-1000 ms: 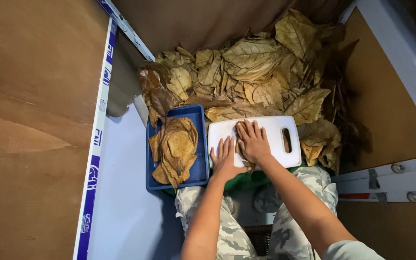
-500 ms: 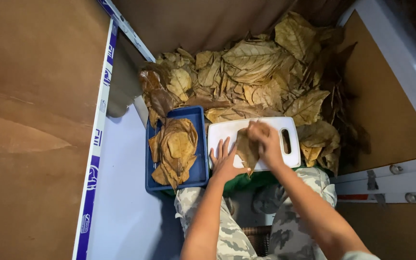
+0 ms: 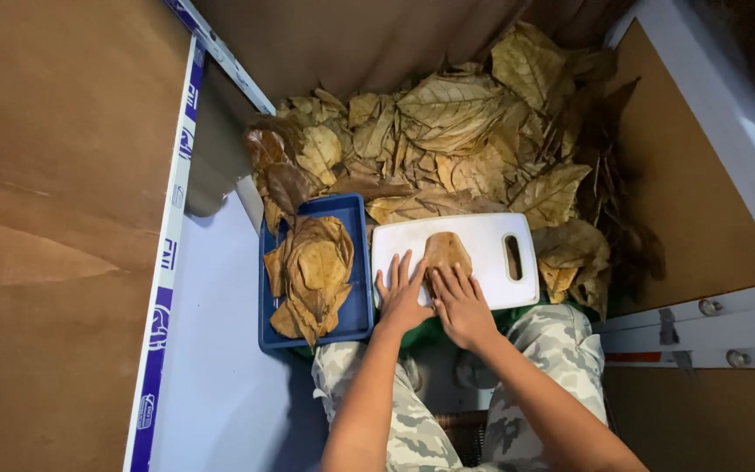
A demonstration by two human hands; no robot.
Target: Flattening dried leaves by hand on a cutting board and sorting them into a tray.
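A white cutting board (image 3: 482,238) with a handle slot lies across my knees. One brown dried leaf (image 3: 446,251) rests flat on its middle. My left hand (image 3: 402,295) lies flat on the board just left of the leaf, fingers spread. My right hand (image 3: 460,303) presses its fingertips on the leaf's near edge. Neither hand grips anything. To the left of the board sits a blue tray (image 3: 356,306) with a stack of flattened dried leaves (image 3: 312,275).
A big heap of loose dried leaves (image 3: 456,140) fills the floor beyond the board. Brown cardboard walls stand at left (image 3: 54,218) and right (image 3: 683,192). My legs in camouflage trousers (image 3: 552,350) are under the board.
A second ago both hands lay on the bare board. My right hand then lifted a leaf onto the board, and now both hands lie flat with the leaf spread out.
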